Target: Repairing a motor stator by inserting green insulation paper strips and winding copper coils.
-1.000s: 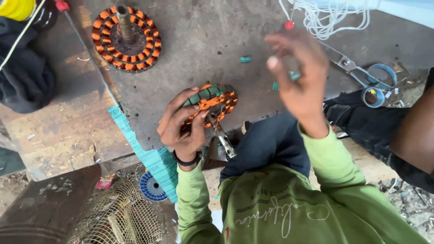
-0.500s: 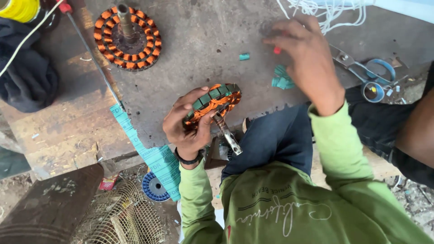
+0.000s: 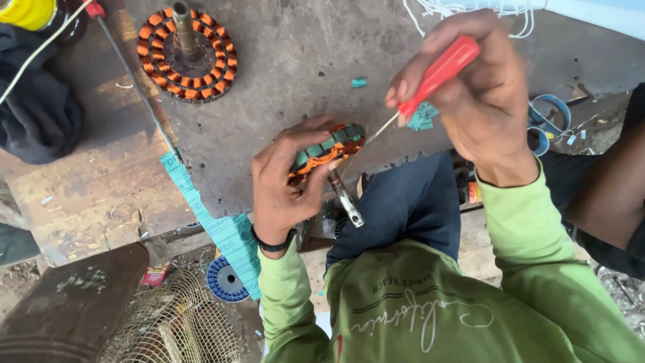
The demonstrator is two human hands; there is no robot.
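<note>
My left hand (image 3: 290,180) grips a round motor stator (image 3: 329,149) with orange copper windings and green insulation strips, tilted on the edge of the grey worktop (image 3: 295,67). Its metal shaft (image 3: 345,199) points down toward my lap. My right hand (image 3: 474,101) holds a red-handled tool (image 3: 438,71) whose thin tip reaches toward the stator's right side. Green sleeves cover both my arms.
A second orange-wound stator (image 3: 187,55) with an upright shaft lies at the back left. A long red-handled screwdriver (image 3: 131,77) lies beside it. Dark cloth (image 3: 37,111), a yellow spool (image 3: 27,12), white cord (image 3: 470,10), blue-handled scissors (image 3: 545,121) and a wire cage (image 3: 171,323) surround the worktop.
My right hand came back from the far side of the worktop holding the red-handled tool and brought its tip to the stator. The left hand kept hold of the stator.
</note>
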